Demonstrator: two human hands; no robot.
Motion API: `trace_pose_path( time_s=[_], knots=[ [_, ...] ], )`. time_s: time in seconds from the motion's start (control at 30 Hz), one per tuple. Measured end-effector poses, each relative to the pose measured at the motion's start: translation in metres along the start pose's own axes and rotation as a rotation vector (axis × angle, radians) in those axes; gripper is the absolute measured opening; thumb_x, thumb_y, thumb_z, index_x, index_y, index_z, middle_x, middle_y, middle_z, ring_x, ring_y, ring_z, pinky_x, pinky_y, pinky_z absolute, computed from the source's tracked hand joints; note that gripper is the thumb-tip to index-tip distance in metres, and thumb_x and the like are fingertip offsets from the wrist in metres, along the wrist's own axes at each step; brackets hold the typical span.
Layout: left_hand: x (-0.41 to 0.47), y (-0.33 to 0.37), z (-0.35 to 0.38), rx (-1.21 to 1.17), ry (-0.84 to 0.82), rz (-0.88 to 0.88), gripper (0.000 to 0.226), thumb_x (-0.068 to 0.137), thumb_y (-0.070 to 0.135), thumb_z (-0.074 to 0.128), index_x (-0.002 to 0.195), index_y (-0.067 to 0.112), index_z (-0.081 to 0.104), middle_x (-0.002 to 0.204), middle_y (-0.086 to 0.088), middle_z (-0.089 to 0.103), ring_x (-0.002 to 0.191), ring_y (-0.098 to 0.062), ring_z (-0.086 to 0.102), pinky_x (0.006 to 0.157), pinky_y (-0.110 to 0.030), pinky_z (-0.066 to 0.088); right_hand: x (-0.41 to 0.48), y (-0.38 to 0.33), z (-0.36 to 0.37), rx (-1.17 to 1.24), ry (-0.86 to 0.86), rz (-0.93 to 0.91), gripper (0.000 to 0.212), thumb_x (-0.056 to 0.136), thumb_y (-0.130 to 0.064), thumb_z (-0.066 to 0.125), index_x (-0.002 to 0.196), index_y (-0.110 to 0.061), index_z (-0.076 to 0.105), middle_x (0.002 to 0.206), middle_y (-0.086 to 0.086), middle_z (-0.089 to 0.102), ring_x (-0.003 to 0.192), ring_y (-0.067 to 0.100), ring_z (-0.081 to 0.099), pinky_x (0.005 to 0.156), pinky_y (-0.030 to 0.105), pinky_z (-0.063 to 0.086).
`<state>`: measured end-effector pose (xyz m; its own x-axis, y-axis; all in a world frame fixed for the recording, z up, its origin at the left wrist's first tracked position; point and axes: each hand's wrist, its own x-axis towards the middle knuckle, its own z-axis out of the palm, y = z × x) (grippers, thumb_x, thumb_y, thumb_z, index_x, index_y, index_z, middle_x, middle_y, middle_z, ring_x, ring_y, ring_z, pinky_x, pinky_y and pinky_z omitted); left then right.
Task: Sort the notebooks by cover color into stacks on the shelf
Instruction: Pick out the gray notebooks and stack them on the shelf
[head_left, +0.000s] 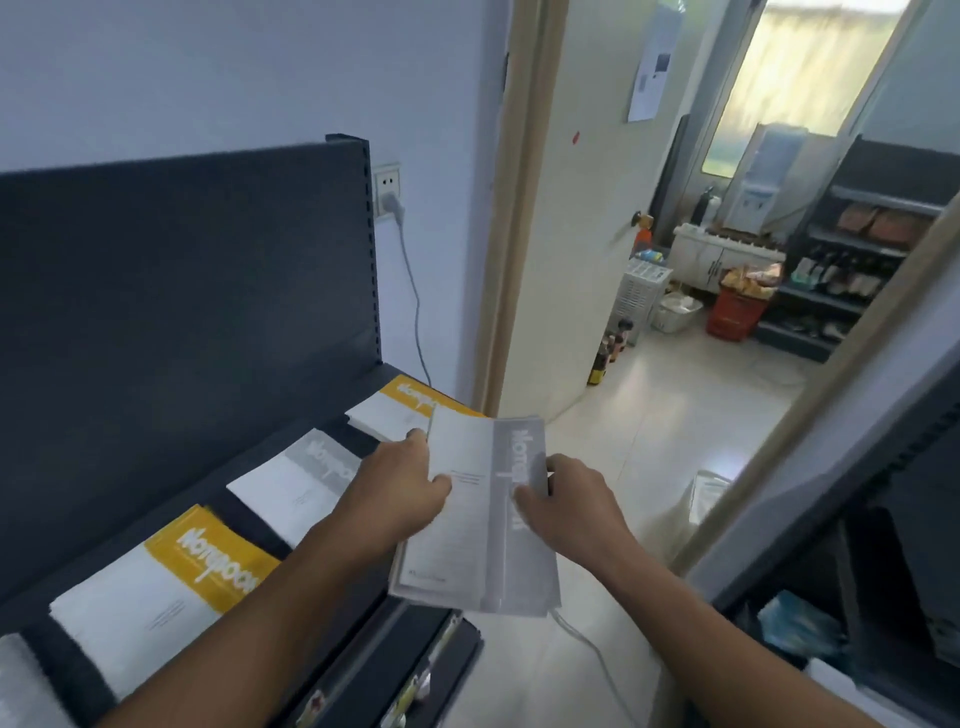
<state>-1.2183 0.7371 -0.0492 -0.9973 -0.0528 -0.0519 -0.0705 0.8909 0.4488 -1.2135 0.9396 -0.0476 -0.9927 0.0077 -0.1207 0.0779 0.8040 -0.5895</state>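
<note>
Both hands hold one stack: we see the left hand (400, 486) gripping the left edge of the held grey notebooks (467, 545), thumb on the top cover, and the right hand (574, 501) gripping the right side, fingers curled over the grey title band. We note several layered page edges along the bottom of this stack, so it contains more than one notebook; the exact count cannot be told. The stack is tilted and sits past the right end of the shelf (249, 522), partly above the pale floor (649, 405). On the shelf we find separate groups laid flat in a row, each apart from the next. Nearest the hands is the far yellow notebook (410, 400), its corner hidden behind the held stack. Next to the left is the shelved grey notebook (301, 478), then the near yellow stack (171, 587), with a second yellow edge showing beneath its top cover. A pale cover (21, 686) is cut off at the lower left; its colour band is out of view. Behind the row stands the dark back panel (182, 312). Right of the panel, a wall socket (387, 192) carries a plug and cable. Through the open doorway we see a red basket (735, 312) on the floor.
</note>
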Motion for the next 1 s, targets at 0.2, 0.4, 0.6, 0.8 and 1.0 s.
trace_pose_path(
  time_s=[0.2,0.4,0.6,0.8,1.0],
  knots=[
    [0.033,-0.028,-0.014,-0.079,0.110,-0.168,0.030,0.093,0.040,0.060,0.110,0.016,0.055,0.106,-0.001,0.063,0.098,-0.023,0.059,0.079,-0.038,0.053,0.079,-0.037,0.018,-0.045,-0.084,-0.135,0.019,0.086,-0.031,0.058,0.100,-0.018,0.063,0.093,-0.003,0.068,0.084,0.021,0.065,0.072,0.037,0.057],
    [0.027,-0.078,-0.025,-0.102,0.276,-0.426,0.023,0.090,0.039,0.062,0.089,0.019,0.051,0.086,0.003,0.058,0.077,-0.014,0.056,0.053,-0.028,0.036,0.125,-0.091,0.069,-0.048,-0.254,-0.357,0.034,0.088,-0.031,0.057,0.120,-0.020,0.059,0.100,0.002,0.065,0.087,0.022,0.061,0.066,0.033,0.047],
    [0.015,-0.111,-0.012,-0.121,0.364,-0.699,0.027,0.091,0.033,0.064,0.110,0.015,0.057,0.100,0.000,0.067,0.083,-0.017,0.064,0.050,-0.020,0.039,0.151,-0.128,0.122,-0.178,-0.420,-0.589,0.025,0.086,-0.029,0.053,0.107,-0.017,0.059,0.096,0.001,0.059,0.081,0.024,0.061,0.065,0.035,0.050],
    [0.015,-0.121,0.010,-0.057,0.350,-0.847,0.031,0.089,0.030,0.069,0.108,0.012,0.054,0.094,-0.001,0.066,0.079,-0.018,0.059,0.054,-0.024,0.043,0.171,-0.132,0.148,-0.316,-0.509,-0.732,0.017,0.085,-0.028,0.056,0.078,-0.016,0.046,0.086,0.001,0.053,0.075,0.025,0.057,0.058,0.033,0.042],
    [0.021,-0.114,0.020,-0.012,0.355,-0.919,0.027,0.088,0.031,0.070,0.099,0.012,0.054,0.080,0.003,0.056,0.075,-0.019,0.059,0.047,-0.021,0.034,0.184,-0.132,0.156,-0.376,-0.563,-0.800,0.025,0.088,-0.028,0.059,0.072,-0.017,0.042,0.079,-0.001,0.048,0.069,0.019,0.051,0.050,0.028,0.032]
  ],
)
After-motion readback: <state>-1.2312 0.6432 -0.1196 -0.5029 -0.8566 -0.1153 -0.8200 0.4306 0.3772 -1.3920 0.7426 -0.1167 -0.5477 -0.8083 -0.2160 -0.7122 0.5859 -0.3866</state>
